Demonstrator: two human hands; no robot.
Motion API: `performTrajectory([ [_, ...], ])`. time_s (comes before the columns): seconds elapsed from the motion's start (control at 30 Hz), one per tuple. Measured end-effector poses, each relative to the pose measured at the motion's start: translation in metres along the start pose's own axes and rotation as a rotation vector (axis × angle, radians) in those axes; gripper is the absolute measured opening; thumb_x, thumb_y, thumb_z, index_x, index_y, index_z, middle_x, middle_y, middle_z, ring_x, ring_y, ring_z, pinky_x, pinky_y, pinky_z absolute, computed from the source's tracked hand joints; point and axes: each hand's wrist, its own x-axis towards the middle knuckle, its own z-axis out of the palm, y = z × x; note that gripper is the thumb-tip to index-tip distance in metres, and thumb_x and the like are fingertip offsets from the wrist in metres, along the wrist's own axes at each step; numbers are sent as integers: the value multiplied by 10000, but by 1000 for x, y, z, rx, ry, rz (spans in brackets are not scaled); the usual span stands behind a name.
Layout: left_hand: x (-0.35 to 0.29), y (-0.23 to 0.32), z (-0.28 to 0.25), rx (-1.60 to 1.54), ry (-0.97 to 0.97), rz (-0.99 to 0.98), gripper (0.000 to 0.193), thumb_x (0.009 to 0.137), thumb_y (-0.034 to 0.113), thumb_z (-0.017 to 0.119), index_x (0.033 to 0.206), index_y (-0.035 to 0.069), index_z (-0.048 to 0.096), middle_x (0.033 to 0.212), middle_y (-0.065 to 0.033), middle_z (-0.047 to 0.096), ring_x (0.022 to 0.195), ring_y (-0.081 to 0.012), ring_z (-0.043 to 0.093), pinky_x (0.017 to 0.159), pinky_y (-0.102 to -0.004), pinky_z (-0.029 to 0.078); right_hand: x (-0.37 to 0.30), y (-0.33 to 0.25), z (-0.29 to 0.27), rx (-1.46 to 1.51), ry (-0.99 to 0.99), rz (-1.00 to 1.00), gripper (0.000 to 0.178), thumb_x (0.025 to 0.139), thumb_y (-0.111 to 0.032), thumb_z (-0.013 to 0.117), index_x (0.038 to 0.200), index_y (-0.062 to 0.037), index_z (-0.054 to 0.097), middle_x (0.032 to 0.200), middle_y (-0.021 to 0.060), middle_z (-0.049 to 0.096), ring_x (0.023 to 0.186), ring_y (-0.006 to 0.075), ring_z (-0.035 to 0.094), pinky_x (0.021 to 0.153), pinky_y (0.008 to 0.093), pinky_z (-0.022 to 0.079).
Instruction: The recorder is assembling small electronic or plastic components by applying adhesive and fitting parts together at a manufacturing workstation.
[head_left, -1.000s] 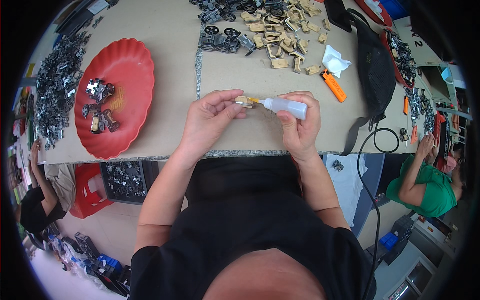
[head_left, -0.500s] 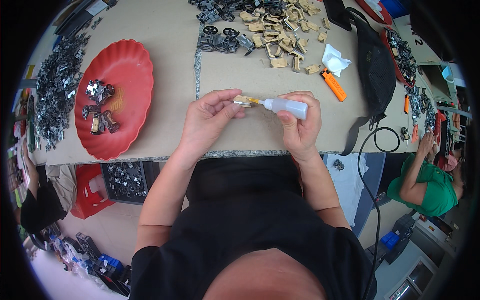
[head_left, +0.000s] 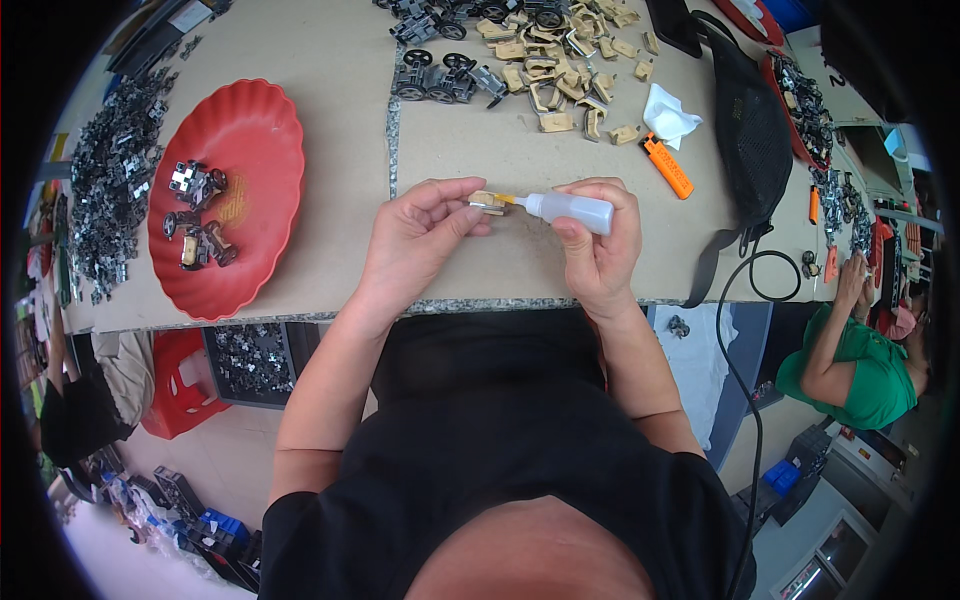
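Observation:
Between thumb and fingers, my left hand [head_left: 425, 225] pinches a small tan plastic part [head_left: 487, 202] above the table. My right hand [head_left: 603, 235] is closed round a white squeeze bottle [head_left: 572, 211] lying sideways, its yellowish nozzle tip against or very close to the tan part. Whether any liquid comes out is too small to tell. Beyond my hands lies a heap of similar tan parts [head_left: 555, 70], with dark wheeled toy chassis [head_left: 440, 80] beside it. To the left, a red scalloped dish [head_left: 265, 130] holds a few small wheeled assemblies [head_left: 200, 185].
Right of the heap lie a crumpled white tissue [head_left: 670, 115], an orange-handled cutter [head_left: 667, 167] and a black bag [head_left: 755, 150] with a strap. Dark small parts [head_left: 115, 180] are piled at far left. A cable [head_left: 735, 370] hangs at right. A person in green [head_left: 850, 370] works at the right.
The bottle and my right hand have shifted very slightly left. My left hand keeps its pinch on the tan part. The rest looks nearly the same.

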Motion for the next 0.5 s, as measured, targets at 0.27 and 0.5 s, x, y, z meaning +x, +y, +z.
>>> performTrajectory([
  [0.27,-1,2,0,-18,11,-6,248,853,-6,540,1099,-34,542,899,-81,621,807,-114,607,728,-212,487,0,0,-1,-7,8,4,298,804,-139,645,986,2,456,882,116,558,759,190,525,657,276,437],
  [0.5,0,2,0,-33,16,-2,246,859,5,534,1101,-41,533,902,-87,623,816,-118,607,743,-219,489,1,0,-1,-14,-9,-8,302,801,-132,646,991,1,452,863,118,558,751,191,527,651,276,438],
])
